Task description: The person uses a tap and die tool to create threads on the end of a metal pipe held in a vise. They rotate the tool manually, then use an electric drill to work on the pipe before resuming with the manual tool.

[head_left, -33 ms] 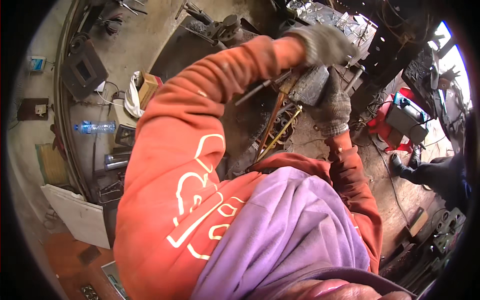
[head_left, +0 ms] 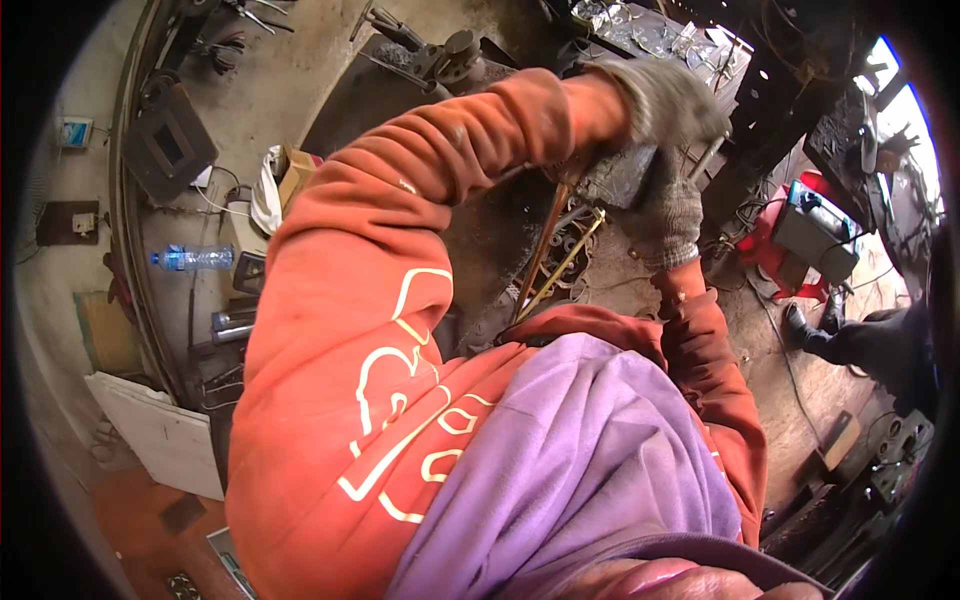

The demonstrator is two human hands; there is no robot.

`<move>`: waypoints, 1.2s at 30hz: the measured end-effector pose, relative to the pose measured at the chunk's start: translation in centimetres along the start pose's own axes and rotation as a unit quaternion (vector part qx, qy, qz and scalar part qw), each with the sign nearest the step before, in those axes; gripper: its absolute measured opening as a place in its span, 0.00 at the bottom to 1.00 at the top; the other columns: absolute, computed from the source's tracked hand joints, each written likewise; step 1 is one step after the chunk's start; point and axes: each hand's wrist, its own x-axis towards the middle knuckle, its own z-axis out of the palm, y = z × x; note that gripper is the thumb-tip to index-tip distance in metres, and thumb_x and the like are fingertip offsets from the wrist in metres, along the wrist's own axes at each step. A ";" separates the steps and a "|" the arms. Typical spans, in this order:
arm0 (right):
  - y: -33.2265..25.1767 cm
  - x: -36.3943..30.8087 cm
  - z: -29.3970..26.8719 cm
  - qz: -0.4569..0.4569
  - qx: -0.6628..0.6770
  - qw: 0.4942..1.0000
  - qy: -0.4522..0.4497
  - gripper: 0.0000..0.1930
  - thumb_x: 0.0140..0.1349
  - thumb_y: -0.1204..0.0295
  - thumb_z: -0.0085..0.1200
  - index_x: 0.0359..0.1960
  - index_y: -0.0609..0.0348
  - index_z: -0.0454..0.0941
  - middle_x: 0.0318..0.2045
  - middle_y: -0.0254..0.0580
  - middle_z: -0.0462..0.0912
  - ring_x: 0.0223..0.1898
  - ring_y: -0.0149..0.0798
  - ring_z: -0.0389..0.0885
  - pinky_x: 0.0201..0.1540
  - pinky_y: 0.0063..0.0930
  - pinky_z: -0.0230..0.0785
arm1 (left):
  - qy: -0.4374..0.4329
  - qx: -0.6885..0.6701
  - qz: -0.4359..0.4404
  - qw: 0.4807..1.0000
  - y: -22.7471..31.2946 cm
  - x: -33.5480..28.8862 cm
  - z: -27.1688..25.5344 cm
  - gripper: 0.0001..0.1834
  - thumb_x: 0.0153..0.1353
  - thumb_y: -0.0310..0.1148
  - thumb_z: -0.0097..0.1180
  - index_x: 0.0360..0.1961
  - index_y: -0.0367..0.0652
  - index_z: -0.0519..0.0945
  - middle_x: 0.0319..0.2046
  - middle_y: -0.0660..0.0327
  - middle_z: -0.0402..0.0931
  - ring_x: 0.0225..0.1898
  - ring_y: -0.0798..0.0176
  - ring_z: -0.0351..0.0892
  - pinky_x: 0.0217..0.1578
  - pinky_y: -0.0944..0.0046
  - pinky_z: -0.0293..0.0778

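My left hand [head_left: 675, 105], in a grey knit work glove, reaches over from the left with its fingers curled. What it grips is hidden beneath it. Just below is my right hand [head_left: 668, 205], in a darker, dirty glove, closed against the right side of a dark grey metal block [head_left: 615, 180]. Its fingertips are in shadow, and what they hold cannot be made out. A thin metal rod [head_left: 708, 160] slants out to the right of the two hands.
Below the block lie a brass-coloured bar [head_left: 568, 262] and several metal rings. A grey-topped machine [head_left: 815, 235] on red stands right, near another person's legs [head_left: 860, 340]. Left are a plastic bottle [head_left: 195, 258] and a white board [head_left: 160, 435]. Cables cross the floor.
My left hand has shifted slightly right and down, closer to my right hand. A dark rod seen below the left forearm before is now hidden. My right hand has barely moved.
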 end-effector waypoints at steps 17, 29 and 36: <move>-0.2 -0.1 0.4 -0.037 -0.044 0.997 0.060 0.62 0.37 0.40 0.80 0.70 0.63 0.65 0.42 0.53 0.88 0.37 0.60 0.88 0.38 0.50 0.80 | -0.218 0.011 -0.260 0.940 -2.8 -14.3 -6.0 0.15 0.60 0.40 0.58 0.32 0.38 0.89 0.27 0.44 0.84 0.30 0.45 0.85 0.36 0.48 0.80; -1.2 0.0 0.0 -0.020 -0.017 0.997 0.067 0.65 0.35 0.41 0.81 0.75 0.53 0.59 0.45 0.54 0.87 0.40 0.59 0.88 0.40 0.48 0.80 | -0.084 0.113 -0.061 0.988 2.3 -7.0 -3.8 0.20 0.69 0.48 0.55 0.43 0.41 0.85 0.37 0.46 0.85 0.41 0.40 0.85 0.47 0.46 0.79; -2.0 -0.1 -0.6 -0.005 -0.033 0.999 0.041 0.63 0.38 0.41 0.80 0.74 0.60 0.60 0.45 0.55 0.87 0.38 0.59 0.88 0.40 0.49 0.80 | -0.004 0.026 -0.010 1.000 2.5 -8.1 -1.9 0.18 0.65 0.47 0.61 0.41 0.40 0.84 0.39 0.50 0.84 0.43 0.43 0.85 0.43 0.46 0.81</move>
